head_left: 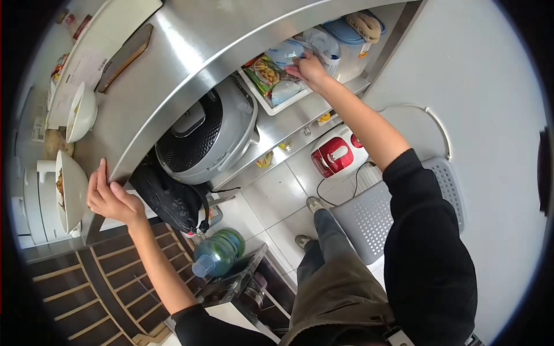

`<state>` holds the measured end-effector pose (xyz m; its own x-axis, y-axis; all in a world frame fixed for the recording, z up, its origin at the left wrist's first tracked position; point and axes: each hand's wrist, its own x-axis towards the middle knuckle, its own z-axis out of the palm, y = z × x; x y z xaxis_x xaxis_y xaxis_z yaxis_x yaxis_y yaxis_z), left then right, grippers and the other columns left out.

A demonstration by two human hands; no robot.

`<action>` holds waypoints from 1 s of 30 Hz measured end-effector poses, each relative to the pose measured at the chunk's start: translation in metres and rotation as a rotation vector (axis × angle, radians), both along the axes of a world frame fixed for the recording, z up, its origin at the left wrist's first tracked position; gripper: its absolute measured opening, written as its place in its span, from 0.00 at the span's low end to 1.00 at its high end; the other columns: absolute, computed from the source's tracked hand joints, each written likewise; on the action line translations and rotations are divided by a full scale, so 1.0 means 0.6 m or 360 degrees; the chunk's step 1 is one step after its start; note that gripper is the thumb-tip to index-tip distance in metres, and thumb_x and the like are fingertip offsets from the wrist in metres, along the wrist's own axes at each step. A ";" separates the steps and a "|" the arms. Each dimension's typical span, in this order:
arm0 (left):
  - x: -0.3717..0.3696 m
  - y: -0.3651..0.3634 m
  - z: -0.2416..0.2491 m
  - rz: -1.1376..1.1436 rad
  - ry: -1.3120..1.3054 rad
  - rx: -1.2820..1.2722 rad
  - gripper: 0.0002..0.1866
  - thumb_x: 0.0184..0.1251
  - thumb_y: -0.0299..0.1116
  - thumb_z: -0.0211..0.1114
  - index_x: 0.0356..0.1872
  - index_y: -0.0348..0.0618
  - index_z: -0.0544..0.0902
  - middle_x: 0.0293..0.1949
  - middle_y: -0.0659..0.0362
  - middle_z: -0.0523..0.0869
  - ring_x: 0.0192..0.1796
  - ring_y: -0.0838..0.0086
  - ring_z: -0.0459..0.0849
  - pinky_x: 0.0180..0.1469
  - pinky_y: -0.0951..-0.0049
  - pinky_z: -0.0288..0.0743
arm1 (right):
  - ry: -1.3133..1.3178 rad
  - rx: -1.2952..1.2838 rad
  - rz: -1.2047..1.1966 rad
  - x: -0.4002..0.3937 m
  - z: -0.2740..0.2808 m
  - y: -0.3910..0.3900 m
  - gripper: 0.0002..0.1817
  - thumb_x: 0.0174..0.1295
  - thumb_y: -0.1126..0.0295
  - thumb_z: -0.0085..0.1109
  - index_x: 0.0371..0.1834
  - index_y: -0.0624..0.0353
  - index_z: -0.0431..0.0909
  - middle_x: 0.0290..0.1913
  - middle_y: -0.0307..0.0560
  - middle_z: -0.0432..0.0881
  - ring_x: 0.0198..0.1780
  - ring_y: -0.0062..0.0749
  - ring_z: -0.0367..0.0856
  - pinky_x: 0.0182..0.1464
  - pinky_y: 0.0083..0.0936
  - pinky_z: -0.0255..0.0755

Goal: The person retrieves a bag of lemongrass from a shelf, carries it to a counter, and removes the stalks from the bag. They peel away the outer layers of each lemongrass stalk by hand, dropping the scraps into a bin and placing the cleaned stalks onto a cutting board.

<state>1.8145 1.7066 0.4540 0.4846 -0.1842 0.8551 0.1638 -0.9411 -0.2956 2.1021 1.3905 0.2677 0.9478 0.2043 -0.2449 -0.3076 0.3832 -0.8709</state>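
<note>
A blue-printed plastic packet [284, 53] lies in a white bin [281, 107] on the shelf beneath a steel counter [183, 47], where a person's right hand [309, 70] reaches in from above. The fingers bend close together at the packet's edge; whether they are clamped on it cannot be told, as the hand covers the fingertips' contact, and the print is too blurred to read. Beside the packet in the bin, a green food packet [265, 75] shows a pictured dish, its upper part cut off by the counter's edge. A clear-lidded container [321, 46] and a blue-lidded box [344, 32] sit at the hand's far side, both partly hidden. Nearer the left hand, a grey appliance with a black grille [199, 132] fills the shelf, its back out of sight under the counter. The left hand [113, 199], fingers apart and holding nothing visible, touches the counter's edge, near a white bowl [70, 193] of food whose contents are only partly seen. Below, a red-and-white appliance [336, 152] stands partly behind the right forearm.
</note>
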 end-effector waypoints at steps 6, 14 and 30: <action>-0.010 0.002 -0.022 -0.0110 -0.0049 -0.0163 0.19 0.66 0.38 0.46 0.52 0.41 0.76 0.48 0.57 0.78 0.51 0.67 0.71 0.53 0.70 0.57 | 0.0080 -0.0042 0.0119 0.003 0.032 0.019 0.18 0.63 0.79 0.41 0.56 0.64 0.57 0.48 0.52 0.68 0.44 0.36 0.77 0.47 0.28 0.78; -0.007 -0.017 -0.026 -0.0114 -0.0129 -0.0369 0.18 0.65 0.36 0.48 0.51 0.40 0.76 0.49 0.56 0.78 0.51 0.66 0.71 0.54 0.69 0.58 | 0.0117 -0.0087 0.0110 0.001 0.043 0.024 0.20 0.61 0.79 0.39 0.58 0.63 0.56 0.48 0.54 0.71 0.41 0.38 0.78 0.43 0.27 0.78; -0.015 -0.017 -0.023 -0.0160 -0.0077 -0.0374 0.18 0.60 0.30 0.51 0.51 0.41 0.77 0.50 0.60 0.81 0.53 0.70 0.74 0.57 0.71 0.56 | 0.0216 -0.0092 -0.0064 0.005 0.014 0.018 0.20 0.58 0.83 0.36 0.56 0.73 0.57 0.43 0.60 0.72 0.36 0.39 0.80 0.35 0.25 0.82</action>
<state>1.8056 1.6962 0.4404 0.4314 -0.0232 0.9019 0.0745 -0.9953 -0.0613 2.1050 1.4013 0.2761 0.9123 0.1483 -0.3818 -0.4095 0.3479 -0.8434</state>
